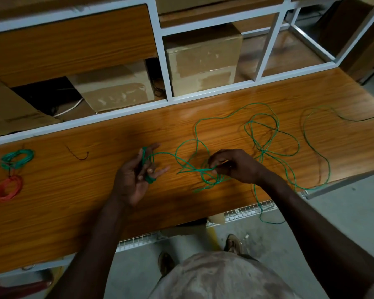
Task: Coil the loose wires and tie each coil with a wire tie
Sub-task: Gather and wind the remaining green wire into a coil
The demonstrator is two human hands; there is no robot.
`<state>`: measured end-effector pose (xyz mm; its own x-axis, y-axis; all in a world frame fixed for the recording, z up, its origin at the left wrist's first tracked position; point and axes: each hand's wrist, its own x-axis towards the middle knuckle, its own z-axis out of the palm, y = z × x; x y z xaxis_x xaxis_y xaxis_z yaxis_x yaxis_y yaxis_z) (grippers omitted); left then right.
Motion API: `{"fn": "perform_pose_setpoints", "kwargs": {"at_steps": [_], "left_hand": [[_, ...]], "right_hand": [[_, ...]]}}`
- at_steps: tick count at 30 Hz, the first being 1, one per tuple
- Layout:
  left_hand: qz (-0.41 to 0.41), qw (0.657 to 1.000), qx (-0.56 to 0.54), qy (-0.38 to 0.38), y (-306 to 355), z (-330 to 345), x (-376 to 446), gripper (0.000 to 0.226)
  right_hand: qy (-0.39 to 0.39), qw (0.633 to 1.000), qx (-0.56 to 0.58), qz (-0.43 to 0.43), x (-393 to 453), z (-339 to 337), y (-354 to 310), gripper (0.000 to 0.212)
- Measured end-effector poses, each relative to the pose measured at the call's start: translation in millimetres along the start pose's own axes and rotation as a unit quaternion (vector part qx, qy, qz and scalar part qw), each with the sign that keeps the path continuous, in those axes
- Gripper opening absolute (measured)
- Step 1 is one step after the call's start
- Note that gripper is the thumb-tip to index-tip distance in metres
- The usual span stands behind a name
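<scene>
Head view: my left hand (136, 175), center frame, is holding a small started coil (146, 167) of green wire (266, 134) looped round its fingers, palm up, fingers partly spread. My right hand (231, 165), just right of center, is pinching the wire btwn thumb & fingertips. The loose wire is sprawling in tangled loops across the wooden bench (203, 121) toward the right edge, one strand hanging off the front. At far left, a finished green coil (16, 158) & red coil (8, 188) are lying close together. A dark wire tie (78, 154) is lying near them, upper left of my hands.
</scene>
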<state>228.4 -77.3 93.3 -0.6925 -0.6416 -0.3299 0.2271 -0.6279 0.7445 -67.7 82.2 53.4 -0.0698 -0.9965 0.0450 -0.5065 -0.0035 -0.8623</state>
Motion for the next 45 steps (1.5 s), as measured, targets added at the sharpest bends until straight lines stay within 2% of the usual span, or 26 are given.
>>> {"fn": "perform_pose_setpoints", "kwargs": {"at_steps": [4, 6, 9, 11, 13, 16, 19, 23, 25, 27, 29, 33, 35, 38, 41, 45], "left_hand": [[0.021, 0.998, 0.037, 0.044, 12.0, -9.3, 11.9, 0.042], [0.028, 0.997, 0.050, 0.047, 17.5, -9.1, 17.0, 0.042], [0.036, 0.996, 0.046, 0.061, 22.2, -16.5, 21.4, 0.040], [0.031, 0.996, 0.047, 0.068, 23.4, -26.9, 21.5, 0.042], [0.022, 0.994, 0.068, 0.077, 21.8, -35.4, 20.8, 0.046], [0.021, 0.990, 0.104, 0.095, 17.1, -35.7, 21.0, 0.042], [0.026, 0.987, 0.124, 0.095, 16.3, -23.8, 24.4, 0.037], [0.030, 0.985, 0.151, 0.080, 18.6, -7.0, 32.2, 0.042], [0.030, 0.985, 0.156, 0.074, 18.6, -3.9, 35.4, 0.046], [0.028, 0.985, 0.152, 0.072, 18.0, -6.2, 37.0, 0.047], [0.023, 0.987, 0.142, 0.069, 17.0, -10.4, 36.3, 0.045], [0.022, 0.988, 0.116, 0.103, 17.3, -21.5, 31.8, 0.040], [0.026, 0.988, 0.103, 0.112, 18.2, -27.9, 29.4, 0.042], [0.030, 0.988, 0.078, 0.131, 21.6, -40.4, 25.4, 0.039], [0.030, 0.987, 0.055, 0.146, 20.4, -48.7, 20.0, 0.037], [0.033, 0.986, 0.064, 0.149, 20.1, -56.2, 10.9, 0.041]], "right_hand": [[-0.059, 0.998, 0.007, -0.017, -3.7, -11.5, -8.4, 0.011], [-0.023, 1.000, 0.005, -0.015, -2.9, -19.0, -7.1, 0.012], [0.069, 0.997, -0.031, -0.001, -1.9, -31.2, 3.4, 0.017], [0.095, 0.993, -0.051, 0.054, -7.3, -41.3, 11.4, 0.034], [0.059, 0.987, -0.107, 0.101, -17.1, -50.2, 18.4, 0.044], [0.019, 0.977, -0.149, 0.152, -29.3, -49.9, 25.1, 0.037], [0.092, 0.973, -0.083, 0.194, -32.3, -41.5, 27.2, 0.015], [0.220, 0.958, 0.015, 0.182, -25.6, -35.3, 26.8, 0.013], [0.190, 0.967, 0.069, 0.157, -19.3, -28.7, 23.2, 0.025], [0.111, 0.980, 0.104, 0.126, -14.8, -17.5, 20.8, 0.044], [0.086, 0.986, 0.066, 0.124, -13.2, -7.0, 25.4, 0.053], [0.143, 0.980, -0.057, 0.124, -20.6, 11.5, 41.8, 0.037], [0.128, 0.978, -0.095, 0.137, -27.1, 20.5, 48.1, 0.030], [0.083, 0.975, -0.090, 0.184, -28.7, 31.1, 53.6, 0.021], [0.068, 0.982, -0.058, 0.169, -9.9, 34.5, 46.9, 0.017], [-0.015, 0.987, -0.097, 0.127, 30.1, 29.2, 20.9, 0.053]]}}
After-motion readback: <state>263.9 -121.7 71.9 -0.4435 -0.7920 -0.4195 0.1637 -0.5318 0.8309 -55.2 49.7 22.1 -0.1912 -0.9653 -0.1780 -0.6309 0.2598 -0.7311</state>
